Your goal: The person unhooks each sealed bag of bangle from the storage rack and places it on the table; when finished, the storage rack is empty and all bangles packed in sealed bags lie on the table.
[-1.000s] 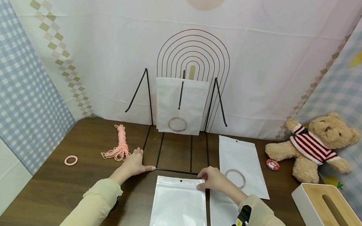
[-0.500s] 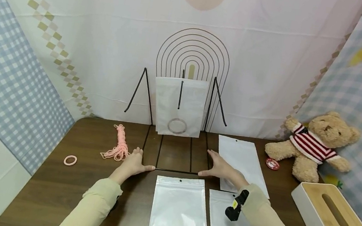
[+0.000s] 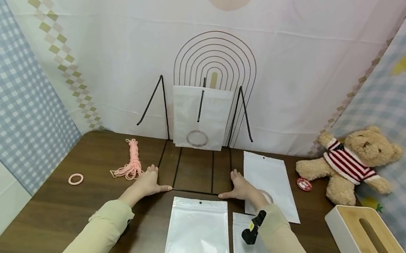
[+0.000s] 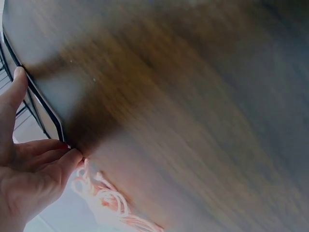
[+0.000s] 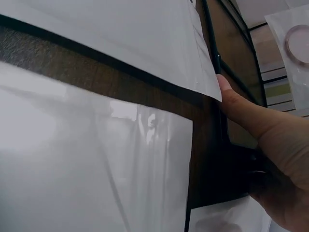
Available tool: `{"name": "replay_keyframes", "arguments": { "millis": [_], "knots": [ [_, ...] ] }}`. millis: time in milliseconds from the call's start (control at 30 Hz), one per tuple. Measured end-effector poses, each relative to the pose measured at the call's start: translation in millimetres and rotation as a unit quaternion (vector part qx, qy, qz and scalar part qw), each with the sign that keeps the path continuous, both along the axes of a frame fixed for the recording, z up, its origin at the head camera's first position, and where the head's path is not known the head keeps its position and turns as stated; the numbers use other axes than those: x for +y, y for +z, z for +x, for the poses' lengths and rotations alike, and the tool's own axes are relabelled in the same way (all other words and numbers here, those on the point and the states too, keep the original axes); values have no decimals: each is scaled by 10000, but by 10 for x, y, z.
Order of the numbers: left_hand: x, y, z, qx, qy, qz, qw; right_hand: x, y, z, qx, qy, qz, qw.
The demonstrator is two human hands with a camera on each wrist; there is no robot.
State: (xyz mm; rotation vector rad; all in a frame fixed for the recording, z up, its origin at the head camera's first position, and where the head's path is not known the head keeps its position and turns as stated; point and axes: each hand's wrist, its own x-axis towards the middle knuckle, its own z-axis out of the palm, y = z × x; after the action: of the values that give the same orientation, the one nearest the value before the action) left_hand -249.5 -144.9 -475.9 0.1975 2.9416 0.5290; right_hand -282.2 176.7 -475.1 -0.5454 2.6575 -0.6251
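Left hand [image 3: 147, 182] and right hand [image 3: 243, 187], both spread wide, touch the front corners of a black wire rack [image 3: 196, 192] on the table [image 3: 41, 216]. One hanging bag [image 3: 214, 115] faces forward; a nearer bag [image 3: 196, 232] lies just before the rack. Pink cord [image 3: 132, 164] sits beside the left hand, a side bag [image 3: 270, 169] partly behind the right.

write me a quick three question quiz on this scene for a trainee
1. Which thing are the left hand and right hand placed at: A tissue box, B black wire rack, C teddy bear?
2. True or false: the pink cord lies beside the left hand.
3. Fill in: the white bag hanging on the rack shows a ____ shape near its bottom edge.

Key: 1 B; 2 true; 3 ring.
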Motion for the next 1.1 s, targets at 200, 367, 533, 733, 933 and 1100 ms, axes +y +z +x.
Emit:
{"name": "replay_keyframes", "arguments": {
  "millis": [200,367,533,733,933,1100],
  "knots": [
    [3,3,13,-28,75,114,9999,0,68,-3,-318,-40,88,9994],
    [3,14,7,-48,19,53,10000,4,113,-13,-587,-139,55,9982],
    [76,158,-90,65,-15,508,9987,-2,116,0,-613,-258,49,9978],
    [329,652,-331,1166,342,2537,9596,9,88,23,-614,-327,22,9976],
    [545,1179,-566,2076,686,3844,8969,6,83,34,-599,-396,-107,9974],
    [620,1325,-667,2355,678,4149,8762,-6,80,21,-551,-411,-127,9976]
  ]
}}
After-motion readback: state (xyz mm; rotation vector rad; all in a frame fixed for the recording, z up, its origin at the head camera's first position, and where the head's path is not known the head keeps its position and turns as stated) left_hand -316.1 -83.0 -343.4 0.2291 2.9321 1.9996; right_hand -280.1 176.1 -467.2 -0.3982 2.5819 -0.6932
